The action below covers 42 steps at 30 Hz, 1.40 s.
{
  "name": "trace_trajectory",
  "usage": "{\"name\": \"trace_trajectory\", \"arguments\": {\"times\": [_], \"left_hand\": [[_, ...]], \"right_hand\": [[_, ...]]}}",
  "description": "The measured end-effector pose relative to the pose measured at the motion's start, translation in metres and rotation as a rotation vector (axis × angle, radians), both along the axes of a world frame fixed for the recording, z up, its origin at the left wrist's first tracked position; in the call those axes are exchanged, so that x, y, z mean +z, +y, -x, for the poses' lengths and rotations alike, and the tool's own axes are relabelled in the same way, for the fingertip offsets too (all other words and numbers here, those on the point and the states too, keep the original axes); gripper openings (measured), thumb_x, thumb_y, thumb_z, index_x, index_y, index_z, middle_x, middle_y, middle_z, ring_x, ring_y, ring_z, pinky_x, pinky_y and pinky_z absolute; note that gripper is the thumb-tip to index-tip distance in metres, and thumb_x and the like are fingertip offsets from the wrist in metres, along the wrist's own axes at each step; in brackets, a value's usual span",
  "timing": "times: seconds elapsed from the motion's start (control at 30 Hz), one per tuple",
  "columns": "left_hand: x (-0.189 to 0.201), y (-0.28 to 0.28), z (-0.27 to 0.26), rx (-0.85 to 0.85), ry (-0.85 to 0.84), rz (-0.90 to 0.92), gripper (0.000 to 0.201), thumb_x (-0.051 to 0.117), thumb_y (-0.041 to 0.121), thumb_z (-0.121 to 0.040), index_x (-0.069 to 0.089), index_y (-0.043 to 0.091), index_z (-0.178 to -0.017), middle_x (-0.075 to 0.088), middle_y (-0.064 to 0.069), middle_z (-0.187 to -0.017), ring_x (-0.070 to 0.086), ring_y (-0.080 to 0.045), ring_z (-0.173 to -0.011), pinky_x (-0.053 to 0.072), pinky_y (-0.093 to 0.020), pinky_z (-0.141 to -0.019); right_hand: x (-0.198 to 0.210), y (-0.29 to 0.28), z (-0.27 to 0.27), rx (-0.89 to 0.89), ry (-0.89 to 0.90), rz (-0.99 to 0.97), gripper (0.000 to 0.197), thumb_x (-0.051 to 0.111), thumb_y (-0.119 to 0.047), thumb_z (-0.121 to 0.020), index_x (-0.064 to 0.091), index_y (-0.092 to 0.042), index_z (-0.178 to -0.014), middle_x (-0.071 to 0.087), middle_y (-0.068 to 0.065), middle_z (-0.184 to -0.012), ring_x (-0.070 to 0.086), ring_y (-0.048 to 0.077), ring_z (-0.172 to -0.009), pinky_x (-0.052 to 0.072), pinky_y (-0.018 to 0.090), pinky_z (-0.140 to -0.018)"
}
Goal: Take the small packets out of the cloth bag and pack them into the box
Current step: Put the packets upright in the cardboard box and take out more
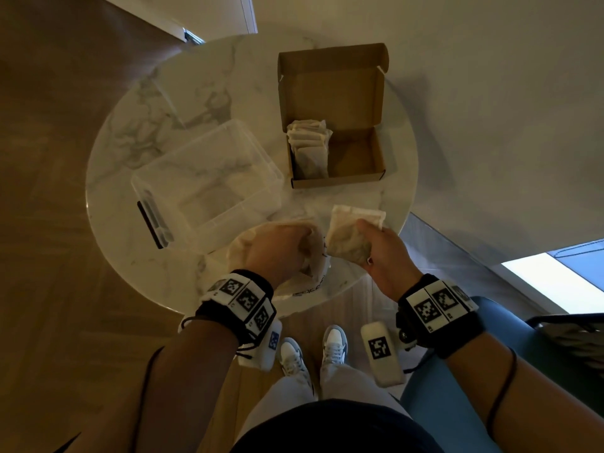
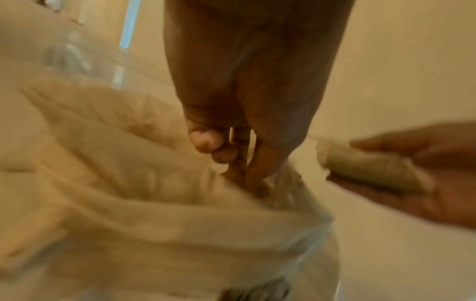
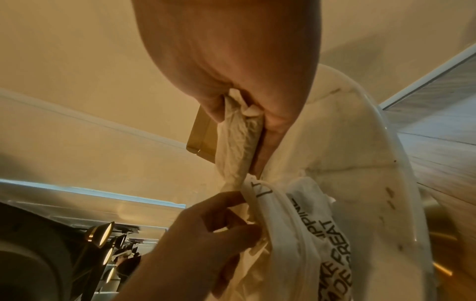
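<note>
While the left hand (image 1: 277,248) grips the rim of the cloth bag (image 1: 302,279) at the near edge of the round marble table (image 1: 137,132), its fingers (image 2: 247,173) curled into the fabric, the right hand (image 1: 382,253) holds a small packet (image 1: 349,233) just beside the bag's mouth, above the tabletop. The packet (pale and crinkled, seen edge-on from the right wrist) is pinched between that hand's thumb and fingers (image 3: 273,130). The bag lies crumpled, with dark printed lettering on its side that the right wrist view shows only in part.

Farther across the table stands the open cardboard box (image 1: 356,158), its lid tipped back. A row of packets (image 1: 309,145) stands on edge along its left side; the right part of the box shows bare cardboard. To the left of the box, near the bag, sits a clear plastic container (image 1: 209,181) with a dark latch on its near end. Below the table edge, the person's white sneakers (image 1: 313,351) stand on the wooden floor.
</note>
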<state>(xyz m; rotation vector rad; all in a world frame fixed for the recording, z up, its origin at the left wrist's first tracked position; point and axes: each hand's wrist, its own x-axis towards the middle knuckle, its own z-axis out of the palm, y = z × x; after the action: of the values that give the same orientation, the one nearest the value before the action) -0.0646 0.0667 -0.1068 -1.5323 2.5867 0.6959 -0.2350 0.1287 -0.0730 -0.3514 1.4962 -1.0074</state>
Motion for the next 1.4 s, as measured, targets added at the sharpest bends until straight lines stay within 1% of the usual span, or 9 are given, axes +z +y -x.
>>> {"name": "trace_trajectory", "arguments": {"times": [0.1,0.27,0.43,0.53,0.67,0.83,1.1,1.23,1.4], "left_hand": [[-0.01,0.0,0.001,-0.119,-0.174,0.148,0.023,0.048,0.032,-0.093,0.063,0.028,-0.11,0.069,0.005,-0.102,0.063,-0.018,-0.088,0.048,-0.031,-0.072],[-0.001,0.0,-0.008,0.001,-0.075,0.141,0.03,0.037,0.039,-0.097,0.064,0.032,-0.107,0.07,0.004,-0.102,0.066,-0.022,-0.087,0.052,-0.034,-0.073],[0.023,0.002,-0.026,0.226,0.347,0.013,0.025,0.055,0.021,-0.094,0.061,0.014,-0.07,0.049,-0.002,-0.076,0.047,-0.018,-0.064,0.035,-0.03,-0.059],[0.045,0.002,-0.03,0.306,0.611,-0.178,0.022,0.057,0.016,-0.093,0.057,0.011,-0.071,0.053,-0.014,-0.08,0.051,-0.028,-0.068,0.041,-0.034,-0.066],[0.06,0.005,-0.03,0.401,0.882,-0.479,0.018,0.057,0.03,-0.085,0.059,0.02,-0.07,0.05,-0.017,-0.072,0.046,-0.028,-0.066,0.038,-0.043,-0.066],[0.069,0.006,-0.027,0.406,1.013,-0.342,0.015,0.051,0.016,-0.09,0.062,0.012,-0.079,0.056,-0.013,-0.077,0.052,-0.024,-0.074,0.042,-0.042,-0.073],[0.053,0.042,-0.029,0.051,0.801,-0.157,0.013,0.06,0.01,-0.08,0.073,0.01,-0.083,0.074,0.0,-0.094,0.069,-0.017,-0.092,0.054,-0.045,-0.082],[0.043,0.051,-0.034,-0.033,0.755,-0.082,0.019,0.056,0.016,-0.075,0.074,0.009,-0.079,0.075,0.0,-0.096,0.069,-0.01,-0.098,0.055,-0.034,-0.086],[0.045,0.052,-0.032,-0.122,0.735,-0.078,0.017,0.056,0.012,-0.074,0.072,0.007,-0.076,0.075,-0.002,-0.09,0.071,-0.017,-0.085,0.055,-0.038,-0.07]], "right_hand": [[0.0,0.001,-0.003,0.042,-0.016,-0.029,0.023,0.043,-0.021,-0.1,0.064,-0.013,-0.092,0.07,0.012,-0.1,0.068,0.02,-0.09,0.054,0.036,-0.087],[0.002,0.002,-0.004,0.073,-0.008,-0.079,0.023,0.044,-0.025,-0.099,0.063,-0.018,-0.088,0.069,0.008,-0.099,0.066,0.021,-0.095,0.051,0.042,-0.096],[0.0,0.0,-0.007,0.057,0.019,-0.128,0.019,0.046,-0.026,-0.099,0.058,-0.017,-0.086,0.061,0.001,-0.086,0.06,0.016,-0.084,0.049,0.04,-0.097],[0.0,-0.001,-0.015,0.117,0.044,-0.153,0.032,0.047,-0.026,-0.098,0.057,-0.003,-0.119,0.063,0.011,-0.104,0.06,0.03,-0.102,0.048,0.038,-0.088],[-0.002,-0.003,-0.029,0.165,0.025,-0.175,0.039,0.05,-0.022,-0.096,0.053,0.003,-0.126,0.055,0.025,-0.131,0.054,0.04,-0.121,0.048,0.043,-0.091],[-0.012,-0.001,-0.039,0.18,-0.067,-0.217,0.038,0.05,-0.021,-0.096,0.054,0.002,-0.126,0.054,0.024,-0.133,0.054,0.039,-0.121,0.049,0.042,-0.092],[-0.006,0.003,-0.039,0.208,-0.556,-0.113,0.047,0.051,-0.028,-0.088,0.051,-0.004,-0.128,0.063,0.021,-0.117,0.067,0.031,-0.098,0.057,0.046,-0.083],[-0.014,0.003,-0.034,0.155,-0.554,-0.124,0.053,0.028,-0.043,-0.099,0.055,-0.007,-0.127,0.068,0.017,-0.11,0.07,0.028,-0.091,0.057,0.042,-0.077],[-0.014,0.003,-0.038,0.287,-0.494,-0.042,0.048,0.038,-0.048,-0.096,0.063,-0.012,-0.116,0.07,0.011,-0.103,0.069,0.021,-0.089,0.056,0.035,-0.076]]}}
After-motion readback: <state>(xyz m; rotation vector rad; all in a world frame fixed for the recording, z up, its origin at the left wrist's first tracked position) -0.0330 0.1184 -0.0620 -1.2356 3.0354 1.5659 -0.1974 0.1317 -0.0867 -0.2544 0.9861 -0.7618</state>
